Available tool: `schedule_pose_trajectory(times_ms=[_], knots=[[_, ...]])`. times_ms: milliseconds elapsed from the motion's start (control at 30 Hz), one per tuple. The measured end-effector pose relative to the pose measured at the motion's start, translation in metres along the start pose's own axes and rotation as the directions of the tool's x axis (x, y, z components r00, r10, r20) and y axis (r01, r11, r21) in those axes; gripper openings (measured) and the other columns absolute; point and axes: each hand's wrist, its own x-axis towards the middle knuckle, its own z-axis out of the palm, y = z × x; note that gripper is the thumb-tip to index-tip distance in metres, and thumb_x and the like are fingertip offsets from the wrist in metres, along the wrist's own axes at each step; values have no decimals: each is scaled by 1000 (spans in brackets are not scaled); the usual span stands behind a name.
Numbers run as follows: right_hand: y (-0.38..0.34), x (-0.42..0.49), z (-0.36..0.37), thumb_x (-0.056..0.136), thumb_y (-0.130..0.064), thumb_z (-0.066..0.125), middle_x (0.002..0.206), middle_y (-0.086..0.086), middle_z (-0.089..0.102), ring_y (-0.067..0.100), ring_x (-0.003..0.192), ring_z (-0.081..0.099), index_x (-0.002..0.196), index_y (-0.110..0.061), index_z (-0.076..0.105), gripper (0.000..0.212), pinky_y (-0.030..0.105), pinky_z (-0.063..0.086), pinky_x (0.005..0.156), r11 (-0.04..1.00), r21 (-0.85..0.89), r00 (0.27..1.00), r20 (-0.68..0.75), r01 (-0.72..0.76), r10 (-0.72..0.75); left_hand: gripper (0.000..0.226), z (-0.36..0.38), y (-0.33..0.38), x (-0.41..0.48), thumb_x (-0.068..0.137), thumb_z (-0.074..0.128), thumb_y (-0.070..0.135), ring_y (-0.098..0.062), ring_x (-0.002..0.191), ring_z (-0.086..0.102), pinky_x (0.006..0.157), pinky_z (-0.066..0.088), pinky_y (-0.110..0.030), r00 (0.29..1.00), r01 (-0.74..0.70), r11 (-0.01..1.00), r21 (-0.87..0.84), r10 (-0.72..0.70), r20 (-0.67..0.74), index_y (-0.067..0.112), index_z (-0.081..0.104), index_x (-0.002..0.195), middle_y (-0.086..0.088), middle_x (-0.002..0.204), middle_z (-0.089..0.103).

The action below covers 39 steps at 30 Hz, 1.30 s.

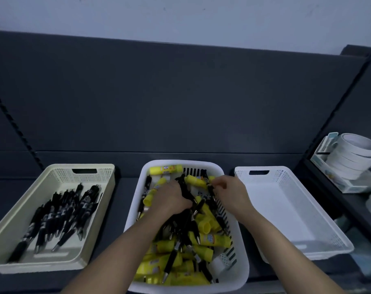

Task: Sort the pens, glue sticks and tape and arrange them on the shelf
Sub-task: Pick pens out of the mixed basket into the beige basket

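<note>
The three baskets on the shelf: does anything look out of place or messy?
Only the middle basket looks jumbled: black pens and yellow glue sticks lie heaped crisscross, while the left tray holds pens alone. Nothing spilled.

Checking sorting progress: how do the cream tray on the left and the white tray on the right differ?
The cream tray holds black pens; the white tray shows only its bare floor. One is cream, the other white. Both are perforated, with handle slots.

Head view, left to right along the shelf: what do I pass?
beige tray holding pens → basket → white tray → tape rolls
</note>
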Motion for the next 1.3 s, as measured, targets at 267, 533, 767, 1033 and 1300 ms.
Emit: schedule_pose_trajectory(times_ms=[267, 533, 767, 1033, 1300], knots=[[-9, 19, 9, 90, -1, 43, 59, 1, 40, 10, 50, 35, 61, -11, 37, 32, 21, 22, 43, 946, -322, 987, 155, 25, 27, 15, -8, -14, 1, 89, 56, 16, -15, 54, 48, 44, 35, -21, 991, 55, 914, -401, -101, -93, 3, 52, 83, -7, 68, 54], [-30, 35, 33, 90, 2, 45, 57, 0, 37, 10, 49, 33, 57, -16, 35, 38, 20, 23, 42, 881, -474, 964, 228, -16, 140, 23, -28, -24, -14, 87, 55, 11, -17, 46, 41, 45, 36, -22, 982, -21, 827, -562, -90, -169, 10, 42, 69, -6, 55, 47], [-37, 9, 26, 94, -8, 42, 59, 2, 35, 12, 51, 31, 58, -14, 32, 37, 22, 24, 45, 908, -417, 919, 346, -31, 190, 14, -38, -43, -19, 84, 56, 11, -18, 50, 41, 48, 34, -28, 983, -45, 785, -618, -77, -169, 9, 44, 77, -5, 59, 46], [-59, -14, 62, 87, -49, 59, 67, 0, 53, 15, 59, 52, 88, -7, 53, 43, 28, 38, 50, 925, -378, 940, 309, -20, 147, 13, -45, -55, -31, 88, 57, 14, -19, 56, 45, 53, 38, -31, 986, -62, 749, -660, -55, -155, 10, 47, 81, -9, 68, 52], [-51, -9, 64, 81, -11, 68, 128, 11, 48, 25, 104, 53, 146, -10, 15, 83, 33, 50, 77, 894, 266, 915, 287, -360, 283, 13, -48, -60, -39, 90, 60, 15, -20, 57, 47, 57, 41, -33, 990, -49, 711, -702, -57, -127, 10, 50, 83, -4, 62, 53]])
